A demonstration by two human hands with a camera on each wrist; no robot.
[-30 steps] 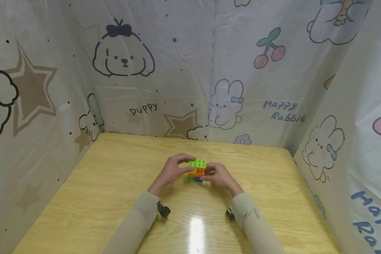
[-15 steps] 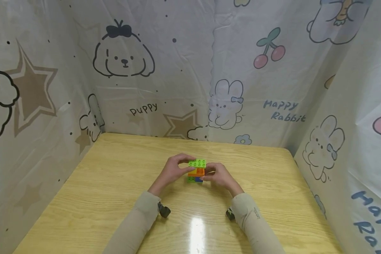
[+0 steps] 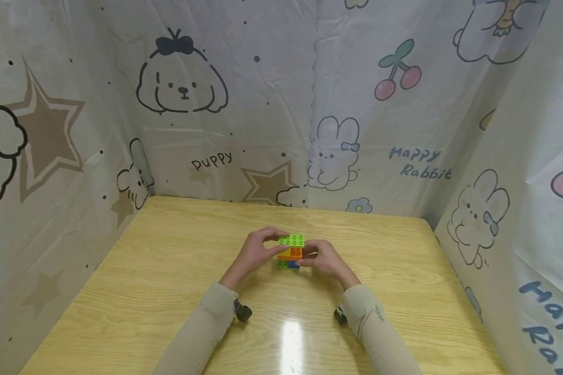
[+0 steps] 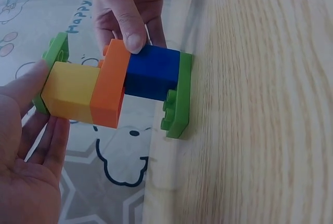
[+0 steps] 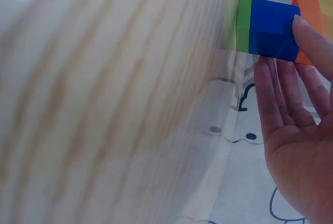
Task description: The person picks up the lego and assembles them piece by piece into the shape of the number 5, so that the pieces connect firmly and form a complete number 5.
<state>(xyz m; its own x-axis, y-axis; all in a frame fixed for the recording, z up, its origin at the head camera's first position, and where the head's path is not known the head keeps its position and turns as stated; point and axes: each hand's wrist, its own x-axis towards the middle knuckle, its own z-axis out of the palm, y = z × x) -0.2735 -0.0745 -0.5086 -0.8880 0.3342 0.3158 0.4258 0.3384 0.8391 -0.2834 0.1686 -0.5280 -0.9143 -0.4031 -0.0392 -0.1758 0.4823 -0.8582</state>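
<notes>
A stack of toy building blocks stands on the table. From the bottom up come a green base plate (image 4: 182, 102), a blue block (image 4: 152, 72), an orange plate (image 4: 110, 81), a yellow block (image 4: 73, 91) and a light green top plate (image 3: 296, 240). The blue block sits toward the right end, the yellow one toward the left. My left hand (image 3: 257, 249) pinches the top plate between thumb and fingers. On the other side, my right hand (image 3: 327, 258) grips the blue block, its thumb lying where blue meets orange; its fingertips are partly hidden behind the stack.
The wooden table (image 3: 178, 245) carries the stack near its middle. Printed cloth walls (image 3: 272, 104) enclose the back and both sides. Each sleeve cuff bears a small dark wrist camera, one at the left cuff (image 3: 242, 311) and one at the right cuff (image 3: 340, 315).
</notes>
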